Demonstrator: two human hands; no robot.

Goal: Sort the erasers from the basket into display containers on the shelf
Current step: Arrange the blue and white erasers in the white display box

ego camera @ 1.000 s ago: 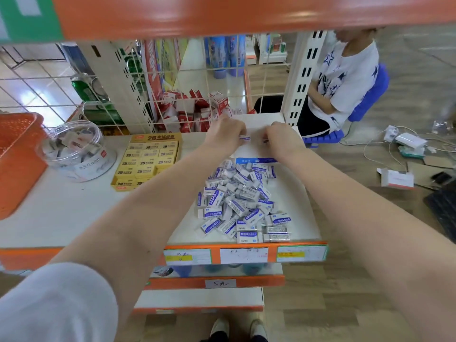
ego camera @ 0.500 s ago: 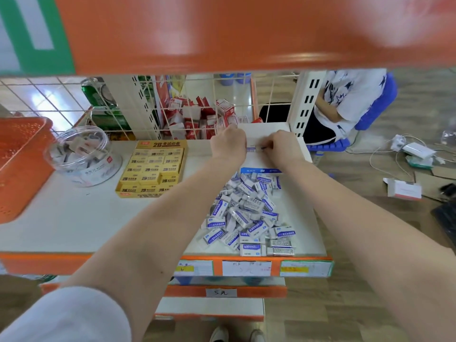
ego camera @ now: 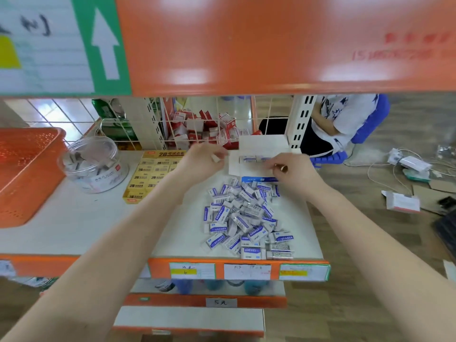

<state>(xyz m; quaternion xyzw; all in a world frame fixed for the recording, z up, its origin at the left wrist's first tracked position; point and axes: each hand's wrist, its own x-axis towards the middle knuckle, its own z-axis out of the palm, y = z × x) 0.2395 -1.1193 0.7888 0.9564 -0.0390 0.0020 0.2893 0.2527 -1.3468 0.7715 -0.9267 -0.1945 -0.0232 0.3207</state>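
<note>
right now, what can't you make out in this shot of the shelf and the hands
- Head view, orange basket: whether erasers remain inside; the left edge cuts it off.
- Head view, left hand and right hand: whether either pinches anything; hidden by the hands themselves.
- Head view, price labels: handwriting too small and blurred.
- Head view, upper shelf: red print blurred.
</note>
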